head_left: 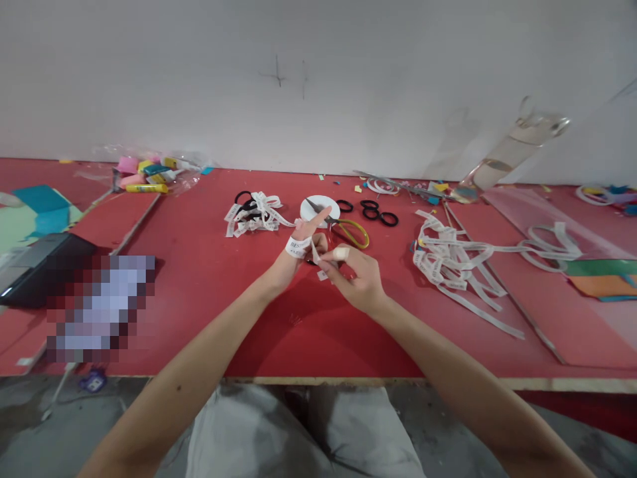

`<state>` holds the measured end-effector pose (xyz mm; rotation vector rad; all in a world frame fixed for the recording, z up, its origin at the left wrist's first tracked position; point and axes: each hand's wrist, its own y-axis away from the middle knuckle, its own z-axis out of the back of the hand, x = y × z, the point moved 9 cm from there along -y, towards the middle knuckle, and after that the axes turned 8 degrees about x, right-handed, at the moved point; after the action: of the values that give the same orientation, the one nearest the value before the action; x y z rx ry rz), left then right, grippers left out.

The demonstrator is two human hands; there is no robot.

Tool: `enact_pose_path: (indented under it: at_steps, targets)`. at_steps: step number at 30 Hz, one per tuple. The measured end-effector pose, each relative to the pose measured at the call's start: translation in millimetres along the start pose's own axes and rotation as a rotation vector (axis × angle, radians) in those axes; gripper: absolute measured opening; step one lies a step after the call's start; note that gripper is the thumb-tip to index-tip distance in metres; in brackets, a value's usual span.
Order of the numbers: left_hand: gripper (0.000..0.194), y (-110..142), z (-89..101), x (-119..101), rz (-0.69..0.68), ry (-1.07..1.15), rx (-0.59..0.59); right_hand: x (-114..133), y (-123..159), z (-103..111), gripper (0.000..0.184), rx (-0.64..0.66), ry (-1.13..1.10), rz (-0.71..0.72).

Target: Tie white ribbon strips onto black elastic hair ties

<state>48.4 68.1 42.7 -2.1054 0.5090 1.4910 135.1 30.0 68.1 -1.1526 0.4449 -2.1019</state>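
Observation:
A white ribbon with black print is wrapped round my left hand. One finger of this hand stretches up and to the right, while the others are curled and partly hidden by the ribbon. My right hand, with a plaster on one finger, pinches a loose part of that ribbon close beside the left. Just beyond the hands lie scissors with yellow handles, their blades over a white disc. Several black rings rest beside them. To the left is a heap of tied printed ribbons with black rings among them.
Loose printed ribbon sprawls on the red table at right. A clear bottle leans against the wall. At left are a blurred phone, a black case and a plastic bag of coloured pieces.

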Motion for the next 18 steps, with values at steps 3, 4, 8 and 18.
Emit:
enact_pose_path:
  at_steps: [3, 4, 8, 18]
  targets:
    - [0.074, 0, -5.5, 0, -0.035, -0.025, 0.008, 10, 1, -9, 0.01, 0.045, 0.081, 0.094]
    - [0.072, 0, -6.4, 1, -0.05, -0.031, 0.011, 11, 1, -11, 0.011, 0.051, 0.113, 0.109]
    - [0.06, -1, -1.6, 3, -0.103, -0.037, -0.038, 16, 3, -20, 0.017, 0.083, 0.26, 0.173]
    - [0.048, -2, 0.9, -3, -0.115, 0.088, -0.116, 37, 12, -38, 0.028, 0.139, 0.658, 0.283]
